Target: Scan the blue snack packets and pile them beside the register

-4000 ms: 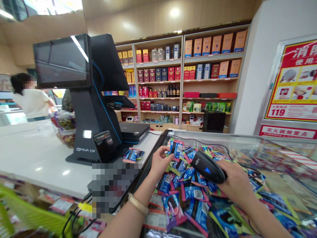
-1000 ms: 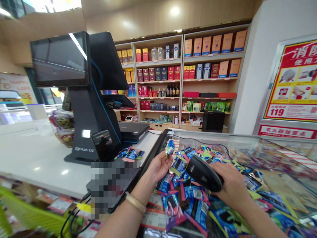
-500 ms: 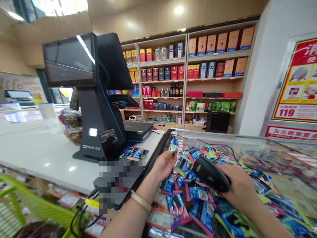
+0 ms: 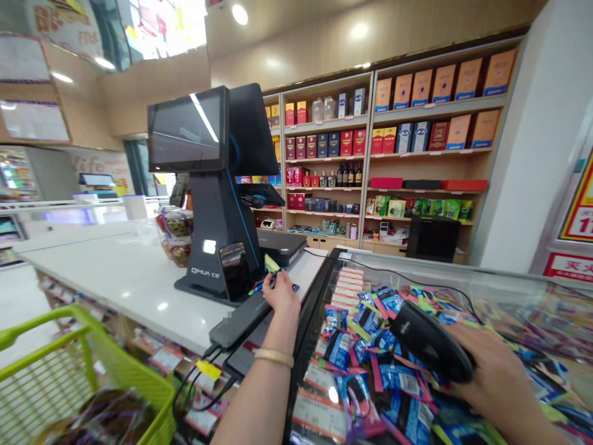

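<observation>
My right hand [image 4: 486, 358] is wrapped round a black handheld barcode scanner [image 4: 428, 340], held above a heap of small snack packets [image 4: 398, 378] in blue, pink and green wrappers. The heap lies on a glass-topped case. My left hand [image 4: 283, 292], with a bangle on its wrist, is over the white counter beside the till. Its fingers are closed on a small packet [image 4: 272, 264] whose green end sticks up. Under the fingers lie a few more blue packets [image 4: 257, 287], partly hidden by the hand.
The black till [image 4: 208, 228] with two screens stands on the white counter [image 4: 134, 272]. Black devices with cables [image 4: 245, 318] lie at the counter's edge. A green basket [image 4: 125, 355] is at lower left. Along the glass case [image 4: 523, 287] runs a thin cable. Stocked shelves [image 4: 365, 154] are behind.
My left hand has moved left with the packet, from above the heap to the packets by the till. The scanner stays in my right hand. The view has turned left.
</observation>
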A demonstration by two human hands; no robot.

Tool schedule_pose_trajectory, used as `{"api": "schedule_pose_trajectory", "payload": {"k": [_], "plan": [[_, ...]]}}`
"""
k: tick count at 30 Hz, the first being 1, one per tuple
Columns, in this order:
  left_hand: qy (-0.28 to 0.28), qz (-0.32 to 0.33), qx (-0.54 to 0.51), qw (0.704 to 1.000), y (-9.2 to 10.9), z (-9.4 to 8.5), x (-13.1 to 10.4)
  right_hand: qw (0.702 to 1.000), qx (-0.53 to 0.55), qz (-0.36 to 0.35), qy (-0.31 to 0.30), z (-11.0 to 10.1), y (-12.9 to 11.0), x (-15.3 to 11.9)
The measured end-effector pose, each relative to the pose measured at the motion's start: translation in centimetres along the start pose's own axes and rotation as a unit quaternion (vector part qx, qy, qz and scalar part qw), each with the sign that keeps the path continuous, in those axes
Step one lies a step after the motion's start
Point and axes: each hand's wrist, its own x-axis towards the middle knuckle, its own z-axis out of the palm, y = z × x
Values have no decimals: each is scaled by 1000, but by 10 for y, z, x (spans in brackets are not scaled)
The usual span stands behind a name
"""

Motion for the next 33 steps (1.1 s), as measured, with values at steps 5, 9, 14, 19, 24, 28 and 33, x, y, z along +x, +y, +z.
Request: {"api": "schedule_pose_trajectory", "payload": {"k": [5, 9, 14, 19, 24, 28, 33], "plan": [[-40, 39, 89, 994, -8, -2, -2, 1000, -6, -15, 11, -1, 2, 0], [-169, 34, 221, 960, -14, -6, -19, 999, -29, -30, 14, -4, 2, 4], [-318, 38, 393, 862, -20, -16, -45, 999, -37, -26, 16, -6, 1, 9], [-383, 207, 700, 566, -12, -25, -65, 999, -30, -24, 21, -4, 1, 9], [-391, 242, 772, 440, -4, -25, -75, 1000, -21, -16, 13, 0, 5, 4], [-426, 221, 734, 481, -11, -25, -78, 1000, -18, -21, -5, 1, 7, 3], [-447, 214, 619, 609, -24, -28, -75, 1000, -20, -5, -14, 2, 7, 1]]}}
